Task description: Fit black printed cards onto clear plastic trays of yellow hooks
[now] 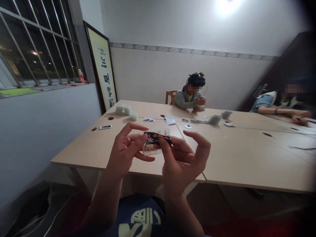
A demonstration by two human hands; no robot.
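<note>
A narrow black label with coloured print is held level between both my hands, above the near edge of the table. My left hand pinches its left end, thumb in front and the other fingers curved around. My right hand presses a thumb on the label's right part, with fingers behind it and the index finger raised. Directly behind the label shows a clear plastic case with small pale and gold-coloured pieces inside. My fingers partly cover the case; whether the label is stuck to it I cannot tell.
Stacks of clear cases stand at the table's far left, and further stacks right of centre. Printed cards, a white sheet and a white disc lie on the table. Two people sit across and at right.
</note>
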